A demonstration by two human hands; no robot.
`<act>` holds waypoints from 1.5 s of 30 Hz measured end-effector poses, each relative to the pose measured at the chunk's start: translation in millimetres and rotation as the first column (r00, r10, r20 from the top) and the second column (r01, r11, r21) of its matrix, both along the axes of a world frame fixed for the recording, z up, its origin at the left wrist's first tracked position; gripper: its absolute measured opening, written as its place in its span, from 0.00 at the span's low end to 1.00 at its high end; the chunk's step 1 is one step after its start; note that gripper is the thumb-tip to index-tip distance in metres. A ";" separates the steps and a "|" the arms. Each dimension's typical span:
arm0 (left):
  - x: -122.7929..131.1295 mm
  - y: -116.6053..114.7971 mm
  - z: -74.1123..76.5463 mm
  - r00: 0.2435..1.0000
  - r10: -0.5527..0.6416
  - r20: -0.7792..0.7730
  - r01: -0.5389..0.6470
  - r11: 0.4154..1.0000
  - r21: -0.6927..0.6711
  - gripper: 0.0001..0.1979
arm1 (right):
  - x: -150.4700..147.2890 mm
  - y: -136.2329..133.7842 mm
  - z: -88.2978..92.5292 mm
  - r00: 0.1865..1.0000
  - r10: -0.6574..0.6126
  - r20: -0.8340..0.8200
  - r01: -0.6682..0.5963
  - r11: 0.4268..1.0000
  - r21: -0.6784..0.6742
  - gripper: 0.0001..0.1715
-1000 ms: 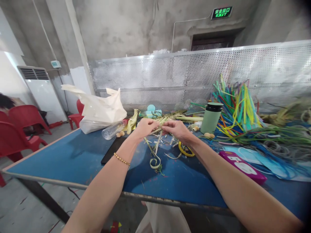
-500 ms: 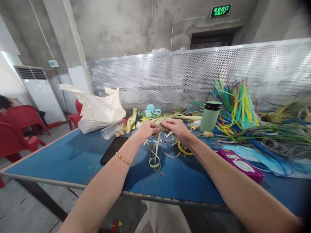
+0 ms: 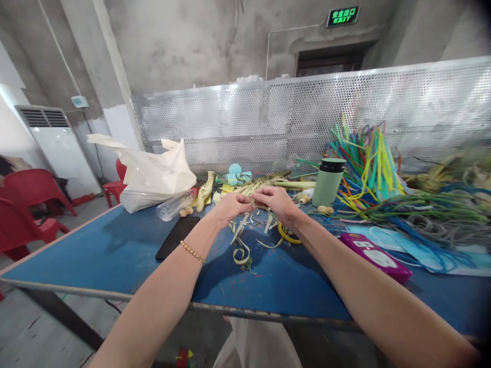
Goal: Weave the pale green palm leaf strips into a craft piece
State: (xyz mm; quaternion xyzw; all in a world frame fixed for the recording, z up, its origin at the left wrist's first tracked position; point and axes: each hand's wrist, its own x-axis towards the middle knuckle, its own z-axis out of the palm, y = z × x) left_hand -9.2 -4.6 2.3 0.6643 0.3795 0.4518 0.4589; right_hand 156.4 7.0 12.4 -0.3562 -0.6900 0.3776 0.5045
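Observation:
Over the middle of the blue table (image 3: 126,266) my two hands almost meet at the fingertips. My left hand (image 3: 231,207) is closed in a pinch, and a pale green leaf strip (image 3: 239,228) hangs below it. My right hand (image 3: 278,203) pinches at the same strip just beside it; the fingers hide exactly where it is gripped. Below them a curled pale strip (image 3: 242,258) lies on the table. A yellow ring (image 3: 284,234) rests under my right wrist. Behind the hands is a heap of plant stalks and scraps (image 3: 303,184).
On the left are a white plastic bag (image 3: 157,176), a clear bottle (image 3: 171,207) and a black phone (image 3: 177,237). To the right stand a green canister (image 3: 327,186), a purple power strip (image 3: 376,257) and a bundle of coloured strips (image 3: 378,168). A perforated metal panel (image 3: 238,122) runs behind.
My fingertips have come slightly closer together, and the hanging strip has shifted to a slant. The whole view has moved a little.

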 end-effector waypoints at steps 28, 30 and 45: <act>2.1 -4.2 6.3 0.994 0.088 -0.063 -0.079 0.988 0.136 0.11 | -9.2 3.9 -7.9 0.966 -0.243 0.087 0.227 0.960 0.161 0.14; 1.7 -1.5 4.1 0.995 0.077 -0.070 -0.065 0.986 0.157 0.12 | -9.3 4.1 -8.8 0.969 -0.238 0.067 0.226 0.963 0.144 0.14; 2.6 -4.2 5.8 0.996 0.084 -0.035 -0.080 0.991 0.106 0.12 | -8.1 -0.1 -3.3 0.988 -0.140 -0.064 0.145 0.987 0.074 0.13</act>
